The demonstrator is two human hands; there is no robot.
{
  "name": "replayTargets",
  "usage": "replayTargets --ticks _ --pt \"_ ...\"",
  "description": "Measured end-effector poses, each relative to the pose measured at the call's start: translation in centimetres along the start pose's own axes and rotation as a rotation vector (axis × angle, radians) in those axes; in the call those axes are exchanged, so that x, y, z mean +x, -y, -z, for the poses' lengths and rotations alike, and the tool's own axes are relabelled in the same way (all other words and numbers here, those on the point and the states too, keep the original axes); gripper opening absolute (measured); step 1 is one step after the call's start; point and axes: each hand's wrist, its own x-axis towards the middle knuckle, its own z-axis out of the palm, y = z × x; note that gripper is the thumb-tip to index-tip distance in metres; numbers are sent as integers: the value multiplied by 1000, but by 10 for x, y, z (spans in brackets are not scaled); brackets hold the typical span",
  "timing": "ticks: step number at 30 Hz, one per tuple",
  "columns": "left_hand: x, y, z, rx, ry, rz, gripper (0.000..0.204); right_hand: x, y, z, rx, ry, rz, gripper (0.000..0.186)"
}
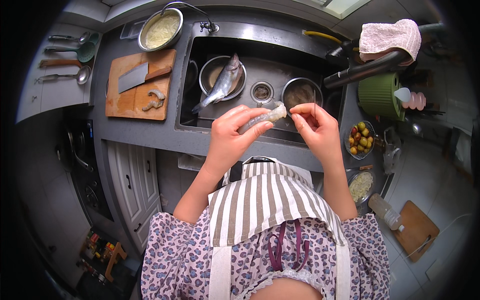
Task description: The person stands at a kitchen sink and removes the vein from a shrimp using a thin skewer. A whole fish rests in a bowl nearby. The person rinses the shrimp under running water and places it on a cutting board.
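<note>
My left hand (227, 132) is closed around a grey, translucent peeled shrimp (270, 117), its end sticking out past the fingertips toward the right. Just to the right, my right hand (320, 131) pinches a thin, dark stick (314, 96) between thumb and finger, its tip pointing up; its exact kind is too small to tell. The two hands are apart, over the front of the black sink (260, 67). Behind the right fingers stands a metal bowl (284, 92) with greyish contents, partly hidden.
A whole fish (226, 80) lies across another metal bowl (201, 75) in the sink. Left of it, a cleaver (133, 79) and shrimp pieces (154, 100) rest on a wooden board (115, 102). A fruit bowl (360, 141) and a black pipe (362, 68) are at the right.
</note>
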Motion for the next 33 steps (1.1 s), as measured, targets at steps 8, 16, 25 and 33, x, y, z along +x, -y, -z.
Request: replayTargets --ticks 8,16,25,33 --pt "-2 -3 -6 -285 -71 206 29 -19 39 -3 -162 79 240 39" --pt "1 6 -12 -946 -12 253 33 -21 40 -8 -278 68 249 38" --pt "0 4 -12 -689 -130 212 31 -21 38 -10 -318 86 345 59" --pt "-1 8 -16 -331 -249 5 27 -22 35 -12 -362 10 410 55"
